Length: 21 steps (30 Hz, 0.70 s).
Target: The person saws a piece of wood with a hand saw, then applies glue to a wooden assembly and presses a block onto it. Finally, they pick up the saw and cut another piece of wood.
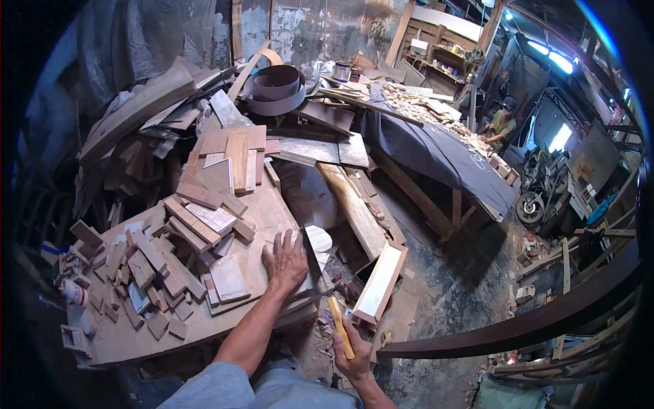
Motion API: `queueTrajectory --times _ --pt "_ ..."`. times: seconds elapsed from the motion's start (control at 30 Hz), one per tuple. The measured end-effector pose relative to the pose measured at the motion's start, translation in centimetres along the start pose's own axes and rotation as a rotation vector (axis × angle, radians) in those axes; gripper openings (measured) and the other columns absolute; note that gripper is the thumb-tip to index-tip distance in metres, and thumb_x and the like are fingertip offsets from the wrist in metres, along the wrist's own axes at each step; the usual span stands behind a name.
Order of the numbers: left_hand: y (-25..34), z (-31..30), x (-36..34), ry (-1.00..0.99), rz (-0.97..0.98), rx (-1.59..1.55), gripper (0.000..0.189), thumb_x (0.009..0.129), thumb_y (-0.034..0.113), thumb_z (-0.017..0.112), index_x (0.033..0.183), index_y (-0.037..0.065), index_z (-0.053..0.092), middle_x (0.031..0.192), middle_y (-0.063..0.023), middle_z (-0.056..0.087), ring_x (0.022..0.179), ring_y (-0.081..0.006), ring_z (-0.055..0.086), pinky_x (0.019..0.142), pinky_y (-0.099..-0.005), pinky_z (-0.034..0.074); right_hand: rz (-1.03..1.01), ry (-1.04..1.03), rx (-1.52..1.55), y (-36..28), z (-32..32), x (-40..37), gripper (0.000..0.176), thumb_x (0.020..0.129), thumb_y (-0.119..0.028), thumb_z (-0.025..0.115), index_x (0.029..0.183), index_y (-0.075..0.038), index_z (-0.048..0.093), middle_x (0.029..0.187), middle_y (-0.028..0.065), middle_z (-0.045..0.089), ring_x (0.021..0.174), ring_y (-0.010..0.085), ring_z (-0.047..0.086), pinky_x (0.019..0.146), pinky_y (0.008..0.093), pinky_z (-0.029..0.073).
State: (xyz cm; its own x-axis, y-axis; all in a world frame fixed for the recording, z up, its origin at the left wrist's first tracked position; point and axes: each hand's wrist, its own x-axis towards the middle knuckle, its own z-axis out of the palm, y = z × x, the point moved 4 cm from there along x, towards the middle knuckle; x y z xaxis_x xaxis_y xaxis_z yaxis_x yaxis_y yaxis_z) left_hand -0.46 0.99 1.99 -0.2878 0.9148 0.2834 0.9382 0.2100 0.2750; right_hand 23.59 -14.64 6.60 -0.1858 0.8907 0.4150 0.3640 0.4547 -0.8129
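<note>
My left hand (285,260) lies flat on a wooden board (272,215) at the right side of the workbench, fingers spread and nothing held. My right hand (354,356), low in the middle, is closed around the yellow handle (340,327) of a tool. The handle points up toward the bench's right edge; I cannot tell what kind of tool it is. Just beyond the right hand is a shallow wooden tray (382,281) with a white inside, tilted. Left of my left hand lie a pale flat board (229,278) and stacked wood pieces (197,221).
Many small wood offcuts (146,273) are heaped on the bench's left. Sanding-belt rolls (276,88) sit behind. A dark cloth (429,146) drapes a far table, where a person (502,126) works. A motorcycle (533,191) stands at right; a dark curved beam (518,334) crosses lower right.
</note>
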Motion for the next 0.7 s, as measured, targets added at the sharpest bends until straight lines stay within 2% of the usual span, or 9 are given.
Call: queueTrajectory --times 0.03,0.13,0.17,0.27,0.4,0.43,0.53,0.63,0.7 --pt "-0.1 0.5 -0.2 -0.057 -0.041 -0.023 0.053 0.102 0.035 0.047 0.15 0.013 0.05 0.163 -0.0143 0.035 0.154 -0.037 0.023 0.115 -0.074 0.019 -0.037 -0.001 -0.028 -0.1 0.3 0.0 0.044 0.098 -0.013 0.065 0.138 0.005 0.06 0.091 0.018 0.075 0.068 0.0177 0.07 0.064 0.0304 0.056" --pt "0.2 0.8 -0.4 -0.067 -0.053 0.001 0.055 0.102 0.033 0.046 0.153 0.013 0.047 0.167 -0.0136 0.031 0.156 -0.0382 0.018 0.115 -0.0753 0.017 -0.032 0.001 0.034 0.4 0.0 0.2 0.044 0.097 -0.013 0.066 0.138 0.004 0.06 0.108 0.0276 0.074 0.08 0.0272 0.078 0.066 0.0357 0.06" --pt "0.1 1.0 -0.1 -0.107 -0.068 0.014 0.057 0.103 0.033 0.043 0.156 0.014 0.044 0.169 -0.0122 0.028 0.157 -0.0382 0.018 0.114 -0.0754 0.018 -0.037 -0.015 0.049 0.4 -0.4 0.4 0.043 0.097 -0.012 0.066 0.137 0.005 0.06 0.106 0.0286 0.074 0.08 0.0274 0.078 0.065 0.0359 0.06" --pt "0.2 0.7 0.2 -0.118 -0.1 -0.016 0.058 0.103 0.034 0.043 0.158 0.017 0.04 0.169 -0.0107 0.027 0.157 -0.0379 0.019 0.115 -0.0754 0.018 -0.014 -0.056 -0.032 -3.4 -1.6 2.6 0.045 0.097 -0.011 0.066 0.138 0.006 0.059 0.103 0.0271 0.074 0.077 0.0265 0.077 0.065 0.0353 0.06" --pt "-0.1 1.7 0.1 -0.109 -0.11 -0.011 0.06 0.103 0.036 0.043 0.16 0.02 0.037 0.171 -0.0086 0.025 0.158 -0.0371 0.016 0.115 -0.0755 0.017 0.003 -0.093 -0.019 -4.9 -2.7 0.1 0.042 0.096 -0.008 0.066 0.134 0.009 0.061 0.11 0.0262 0.073 0.088 0.0276 0.075 0.076 0.0343 0.058" --pt "0.2 0.7 0.0 -0.143 -0.106 -0.015 0.061 0.103 0.036 0.043 0.16 0.018 0.037 0.171 -0.0096 0.025 0.158 -0.0374 0.016 0.115 -0.0756 0.016 0.07 -0.099 0.0 -4.3 -3.5 -1.8 0.042 0.096 -0.007 0.067 0.134 0.009 0.061 0.104 0.0262 0.074 0.085 0.027 0.075 0.075 0.0353 0.058" --pt "0.7 0.0 -0.1 -0.151 -0.128 -0.05 0.061 0.103 0.037 0.043 0.16 0.017 0.037 0.17 -0.0113 0.025 0.158 -0.0378 0.016 0.116 -0.0757 0.016 0.024 -0.06 -0.054 -3.8 -7.1 -6.4 0.044 0.096 -0.008 0.066 0.137 0.006 0.06 0.098 0.0236 0.075 0.071 0.0227 0.074 0.063 0.0317 0.057" --pt "0.5 0.6 -0.1 -0.137 -0.116 -0.042 0.061 0.103 0.039 0.043 0.159 0.015 0.038 0.17 -0.0126 0.026 0.157 -0.038 0.017 0.116 -0.076 0.017 -0.073 0.084 0.034 -6.7 -10.3 -8.4 0.037 0.103 -0.015 0.063 0.135 0.004 0.065 0.094 0.0035 0.07 0.072 0.0097 0.059 0.063 0.024 0.048" --pt "0.4 0.7 0.0 -0.128 -0.116 -0.031 0.061 0.102 0.039 0.044 0.158 0.015 0.039 0.169 -0.0121 0.027 0.157 -0.0369 0.019 0.115 -0.076 0.019 0.02 0.114 0.127 -6.7 -11.6 -9.4 0.037 0.103 -0.014 0.063 0.136 0.002 0.065 0.091 0.0042 0.07 0.068 0.0092 0.058 0.06 0.0239 0.047"
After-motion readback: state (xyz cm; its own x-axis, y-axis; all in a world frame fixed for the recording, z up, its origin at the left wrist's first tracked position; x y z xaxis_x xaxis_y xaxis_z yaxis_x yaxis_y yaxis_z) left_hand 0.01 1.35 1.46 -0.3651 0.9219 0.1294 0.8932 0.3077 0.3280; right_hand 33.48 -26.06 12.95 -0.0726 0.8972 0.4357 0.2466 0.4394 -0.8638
